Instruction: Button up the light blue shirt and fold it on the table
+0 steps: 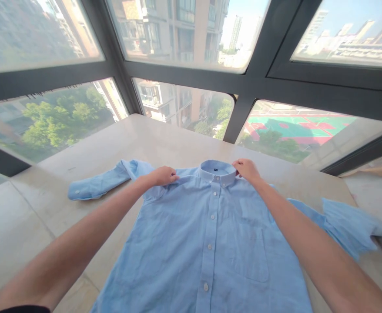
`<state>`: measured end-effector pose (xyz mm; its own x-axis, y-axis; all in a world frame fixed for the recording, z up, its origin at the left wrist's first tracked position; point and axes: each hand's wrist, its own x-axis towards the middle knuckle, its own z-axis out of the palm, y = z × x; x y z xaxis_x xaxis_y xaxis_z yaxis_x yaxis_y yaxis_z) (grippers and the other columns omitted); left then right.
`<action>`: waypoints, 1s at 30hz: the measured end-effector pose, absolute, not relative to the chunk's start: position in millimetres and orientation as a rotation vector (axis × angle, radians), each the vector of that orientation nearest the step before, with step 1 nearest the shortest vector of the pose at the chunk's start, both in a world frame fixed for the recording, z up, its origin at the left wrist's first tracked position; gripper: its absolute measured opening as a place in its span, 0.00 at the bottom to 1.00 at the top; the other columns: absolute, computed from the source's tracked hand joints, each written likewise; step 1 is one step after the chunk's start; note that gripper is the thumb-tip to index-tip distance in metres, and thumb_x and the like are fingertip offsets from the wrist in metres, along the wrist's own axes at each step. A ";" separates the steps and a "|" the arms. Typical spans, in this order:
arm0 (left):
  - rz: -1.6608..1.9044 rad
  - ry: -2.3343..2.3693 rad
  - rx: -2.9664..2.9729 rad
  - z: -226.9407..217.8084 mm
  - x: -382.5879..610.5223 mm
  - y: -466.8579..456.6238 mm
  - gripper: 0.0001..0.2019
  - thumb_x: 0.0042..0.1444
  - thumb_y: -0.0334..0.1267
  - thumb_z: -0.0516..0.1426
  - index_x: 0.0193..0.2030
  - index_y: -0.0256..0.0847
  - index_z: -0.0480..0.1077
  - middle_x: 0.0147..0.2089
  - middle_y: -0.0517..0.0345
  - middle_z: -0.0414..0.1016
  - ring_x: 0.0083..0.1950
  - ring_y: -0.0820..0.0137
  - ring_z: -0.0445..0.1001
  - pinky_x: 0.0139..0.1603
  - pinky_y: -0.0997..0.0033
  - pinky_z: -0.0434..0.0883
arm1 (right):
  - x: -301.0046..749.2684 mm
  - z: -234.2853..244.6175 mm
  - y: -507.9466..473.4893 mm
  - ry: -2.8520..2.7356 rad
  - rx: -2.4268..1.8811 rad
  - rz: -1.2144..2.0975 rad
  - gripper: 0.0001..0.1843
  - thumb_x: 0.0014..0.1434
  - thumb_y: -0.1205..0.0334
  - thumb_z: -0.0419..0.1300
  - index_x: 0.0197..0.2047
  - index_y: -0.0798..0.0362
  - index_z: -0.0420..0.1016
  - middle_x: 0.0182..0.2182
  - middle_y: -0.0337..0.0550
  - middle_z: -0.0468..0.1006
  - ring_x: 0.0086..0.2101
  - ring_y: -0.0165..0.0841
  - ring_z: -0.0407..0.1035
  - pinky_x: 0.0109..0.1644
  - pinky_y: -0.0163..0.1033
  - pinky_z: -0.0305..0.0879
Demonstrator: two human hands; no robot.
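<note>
A light blue button-up shirt (178,243) lies front side up, its collar toward the window and its lower part running out of view at the bottom. My left hand (165,175) is closed on the cloth at the shoulder left of the collar. Close beside the collar (217,174) on the right, my right hand (246,168) pinches the shirt's shoulder edge. One sleeve (96,184) stretches out to the left with a cuff button showing. The other sleeve (344,226) lies bent and rumpled on the right, partly hidden by my right forearm.
The shirt rests on a pale stone window ledge (15,213). Dark window frames (181,76) rise behind it and meet in a corner. Whitish material (373,191) lies along the ledge's right side. Buildings, trees and a sports court are outside.
</note>
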<state>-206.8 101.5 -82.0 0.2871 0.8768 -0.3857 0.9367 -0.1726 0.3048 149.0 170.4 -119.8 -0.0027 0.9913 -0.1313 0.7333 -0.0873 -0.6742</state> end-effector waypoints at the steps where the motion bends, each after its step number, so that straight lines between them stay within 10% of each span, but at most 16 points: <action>1: -0.153 1.602 2.032 -82.4 -213.4 100.2 0.18 0.62 0.49 0.49 0.35 0.40 0.75 0.36 0.54 0.81 0.35 0.65 0.80 0.38 0.70 0.71 | 147.2 -121.9 171.8 -1.721 -1.865 0.839 0.13 0.63 0.62 0.52 0.42 0.57 0.76 0.32 0.46 0.82 0.28 0.32 0.77 0.31 0.32 0.69; 11: -0.201 1.902 2.129 -76.4 -296.1 105.7 0.33 0.50 0.56 0.57 0.58 0.37 0.71 0.60 0.40 0.73 0.63 0.51 0.68 0.63 0.55 0.60 | 205.7 -99.0 151.5 -1.768 -1.921 0.972 0.09 0.49 0.59 0.65 0.33 0.55 0.80 0.33 0.46 0.83 0.35 0.38 0.76 0.37 0.36 0.68; 21: -0.296 2.022 2.095 -54.4 -331.0 97.2 0.23 0.48 0.64 0.58 0.30 0.44 0.73 0.35 0.54 0.80 0.43 0.58 0.76 0.47 0.63 0.69 | 268.5 -99.9 132.4 -2.032 -1.967 1.109 0.23 0.40 0.40 0.68 0.28 0.52 0.78 0.28 0.42 0.79 0.33 0.40 0.73 0.34 0.37 0.64; 30: 0.410 2.485 2.076 -52.5 -324.1 117.0 0.35 0.61 0.69 0.39 0.36 0.39 0.71 0.37 0.49 0.79 0.59 0.48 0.72 0.64 0.34 0.54 | 246.9 -117.5 134.1 -1.894 -2.240 0.237 0.20 0.56 0.43 0.61 0.39 0.52 0.80 0.33 0.49 0.81 0.37 0.44 0.73 0.33 0.39 0.57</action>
